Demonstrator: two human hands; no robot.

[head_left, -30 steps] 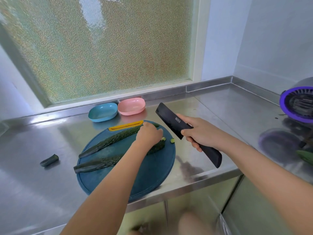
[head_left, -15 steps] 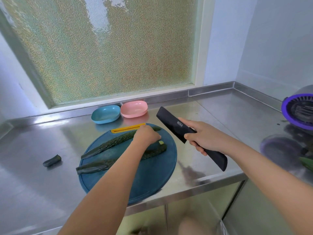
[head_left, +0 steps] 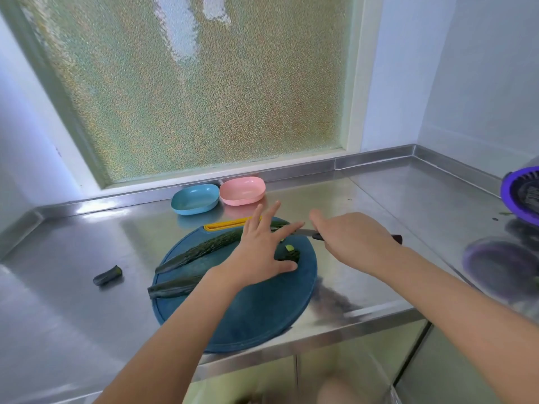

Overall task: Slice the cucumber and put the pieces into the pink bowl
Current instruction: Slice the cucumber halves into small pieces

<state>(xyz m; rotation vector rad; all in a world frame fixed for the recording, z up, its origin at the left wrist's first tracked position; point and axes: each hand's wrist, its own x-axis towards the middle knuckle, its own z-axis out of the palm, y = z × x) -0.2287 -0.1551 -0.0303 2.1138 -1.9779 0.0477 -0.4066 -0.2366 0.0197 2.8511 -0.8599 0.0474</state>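
- Head view, the task's thing: the cucumber (head_left: 204, 247) lies on the round blue cutting board (head_left: 248, 316) as 2 long halves split lengthwise, dark skin up, side by side and angled from near left to far right; the near half (head_left: 175, 288) runs under the left hand
- Head view, left hand (head_left: 259, 253): fingers straight and spread wide, the palm low over the right part of the halves, the thumb beside the right end of the near half; whether the palm presses on them I cannot tell
- Head view, right hand (head_left: 353, 243): curled round the handle of the knife (head_left: 303, 232), whose blade shows edge-on, pointing left toward the left fingertips, over the far right part of the board
- Head view, done so far: judging by how things lie, at least 1 end has been trimmed; 1 cut-off end (head_left: 107, 275) sits on the steel surface (head_left: 73, 316) well apart from the board, and 1 or 2 small pale bits (head_left: 288, 247) lie by the right end of the near half
- Head view, left to do: the pink bowl (head_left: 242, 190) stands beyond the board, just beside a blue bowl (head_left: 194, 199), and no cucumber shows inside it; so I judge the task early, with nearly all the crosswise slicing of both halves and all the moving of pieces ahead
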